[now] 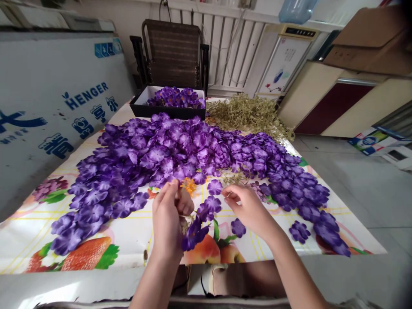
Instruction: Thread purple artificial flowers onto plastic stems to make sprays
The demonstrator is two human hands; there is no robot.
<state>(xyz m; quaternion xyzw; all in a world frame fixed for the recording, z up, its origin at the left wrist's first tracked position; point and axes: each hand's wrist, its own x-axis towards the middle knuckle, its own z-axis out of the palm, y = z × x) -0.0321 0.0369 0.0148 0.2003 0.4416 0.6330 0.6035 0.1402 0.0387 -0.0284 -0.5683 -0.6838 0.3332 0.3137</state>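
Observation:
My left hand point(169, 212) is closed around thin stems of artificial purple flowers point(196, 231), whose blooms stick out to the right of the fingers. My right hand point(244, 206) is held just right of them, thumb and fingertips pinched together; whatever is between them is too small to make out. A single purple petal piece point(214, 187) shows just left of the right fingertips. Beyond both hands spreads a large heap of purple fabric petals point(180, 146). An orange cluster point(189, 186) lies just past my left hand. One loose petal piece point(238, 228) rests below my right hand.
A black box point(167, 110) with finished-looking purple flowers stands at the table's far edge. Right of it lies a pile of greenish-yellow stems point(247, 112). The fruit-print tablecloth point(128, 231) covers the table. A folding chair point(174, 51) stands behind, a white HENGER-printed panel point(58, 98) at left.

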